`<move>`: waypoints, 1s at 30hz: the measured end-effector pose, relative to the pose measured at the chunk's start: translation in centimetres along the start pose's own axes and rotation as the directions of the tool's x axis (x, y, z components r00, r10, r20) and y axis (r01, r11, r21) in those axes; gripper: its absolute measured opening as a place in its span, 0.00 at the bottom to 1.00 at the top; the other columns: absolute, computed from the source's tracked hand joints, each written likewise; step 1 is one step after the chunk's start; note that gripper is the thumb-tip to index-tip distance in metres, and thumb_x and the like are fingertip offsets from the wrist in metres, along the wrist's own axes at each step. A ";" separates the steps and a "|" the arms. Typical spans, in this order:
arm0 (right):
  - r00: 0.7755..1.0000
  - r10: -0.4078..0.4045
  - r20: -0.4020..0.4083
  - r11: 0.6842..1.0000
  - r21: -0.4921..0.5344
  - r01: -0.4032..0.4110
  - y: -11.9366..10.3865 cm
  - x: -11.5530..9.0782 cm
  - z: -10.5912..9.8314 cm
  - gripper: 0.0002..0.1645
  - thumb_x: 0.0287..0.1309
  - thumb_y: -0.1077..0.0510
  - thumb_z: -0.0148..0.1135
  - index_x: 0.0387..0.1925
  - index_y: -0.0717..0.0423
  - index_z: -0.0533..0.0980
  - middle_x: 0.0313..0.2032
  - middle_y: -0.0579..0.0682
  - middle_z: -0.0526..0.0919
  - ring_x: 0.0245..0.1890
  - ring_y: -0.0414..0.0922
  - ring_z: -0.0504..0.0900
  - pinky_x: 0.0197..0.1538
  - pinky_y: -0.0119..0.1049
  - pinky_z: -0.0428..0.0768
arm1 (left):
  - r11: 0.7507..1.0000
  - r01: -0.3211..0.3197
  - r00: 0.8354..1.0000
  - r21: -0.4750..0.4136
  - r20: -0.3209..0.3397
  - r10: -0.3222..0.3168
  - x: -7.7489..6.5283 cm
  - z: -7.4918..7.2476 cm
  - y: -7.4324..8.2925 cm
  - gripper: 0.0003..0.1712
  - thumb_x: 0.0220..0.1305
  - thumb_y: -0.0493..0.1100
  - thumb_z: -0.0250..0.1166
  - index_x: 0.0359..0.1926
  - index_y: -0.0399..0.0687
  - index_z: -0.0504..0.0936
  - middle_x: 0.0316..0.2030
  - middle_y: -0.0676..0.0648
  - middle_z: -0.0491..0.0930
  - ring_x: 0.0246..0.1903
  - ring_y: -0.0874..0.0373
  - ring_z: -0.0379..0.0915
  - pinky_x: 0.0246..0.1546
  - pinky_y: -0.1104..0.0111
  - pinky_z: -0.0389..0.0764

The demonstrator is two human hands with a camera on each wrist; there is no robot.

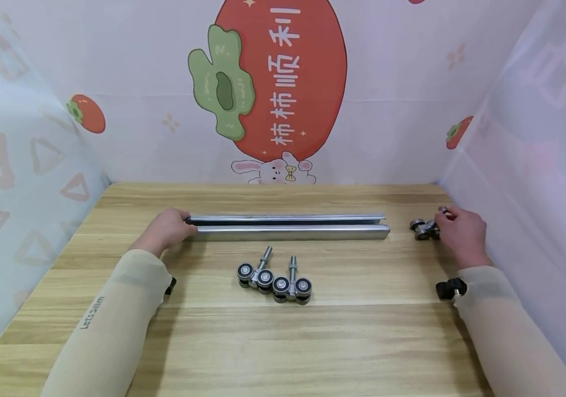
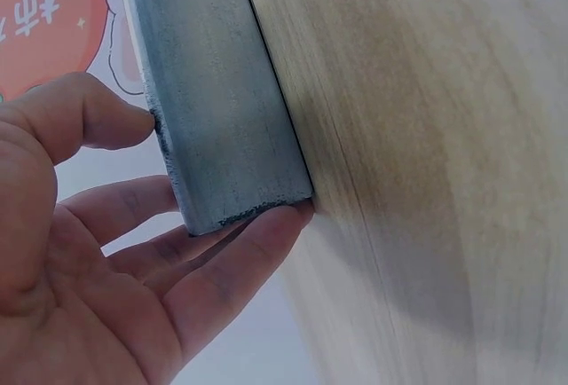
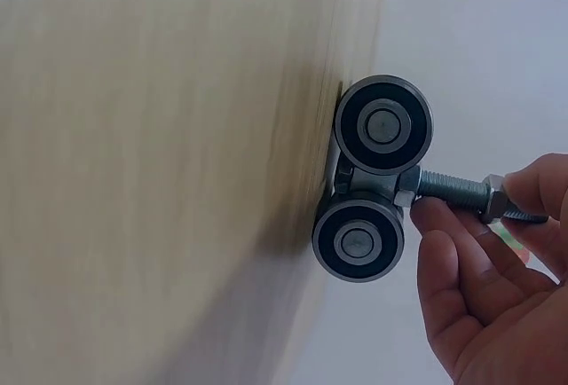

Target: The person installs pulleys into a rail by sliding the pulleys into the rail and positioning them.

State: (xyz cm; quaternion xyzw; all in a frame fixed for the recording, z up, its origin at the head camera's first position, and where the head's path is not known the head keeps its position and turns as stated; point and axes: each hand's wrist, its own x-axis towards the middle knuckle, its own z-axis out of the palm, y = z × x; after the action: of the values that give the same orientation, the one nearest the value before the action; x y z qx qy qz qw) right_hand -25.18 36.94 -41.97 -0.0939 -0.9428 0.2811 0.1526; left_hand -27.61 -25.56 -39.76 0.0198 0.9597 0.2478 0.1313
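Observation:
A silver metal track rail (image 1: 288, 234) lies across the table, its slot facing up. At its left end my left hand (image 1: 170, 227) grips it, the thumb at the upper edge and fingers around the end in the left wrist view. Off the rail's right end, my right hand (image 1: 462, 230) holds a trolley roller (image 1: 423, 229) by its threaded bolt (image 3: 453, 190). Thumb and fingers pinch that bolt near its nut, and the wheels (image 3: 358, 243) are right at the tabletop. Two more trolley rollers, one on the left (image 1: 255, 277) and one on the right (image 1: 292, 288), stand side by side before the rail, bolts pointing up.
The wooden table (image 1: 342, 347) is bounded by a printed cloth backdrop (image 1: 392, 127) at the rear and cloth walls on both sides. A black wrist mount (image 1: 449, 289) sits at the right sleeve's cuff.

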 end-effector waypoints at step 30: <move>0.996 -0.016 0.089 1.000 0.014 0.015 -4.2 0.0 2.2 0.20 0.67 0.52 0.52 0.48 0.61 0.81 0.41 0.61 0.84 0.41 0.55 0.78 0.42 0.46 0.73 | 0.999 0.005 1.000 -0.035 0.019 -0.004 -0.3 -0.2 -0.1 0.36 0.69 0.46 0.60 0.69 0.26 0.64 0.66 0.27 0.64 0.61 0.36 0.63 0.64 0.41 0.60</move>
State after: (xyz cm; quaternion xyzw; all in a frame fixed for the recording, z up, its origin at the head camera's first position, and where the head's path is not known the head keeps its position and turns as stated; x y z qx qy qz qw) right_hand -26.36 32.35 -41.39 -0.0730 -0.9475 0.2902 0.1130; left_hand -27.42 -25.81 -39.56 0.0178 0.9539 0.2642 0.1411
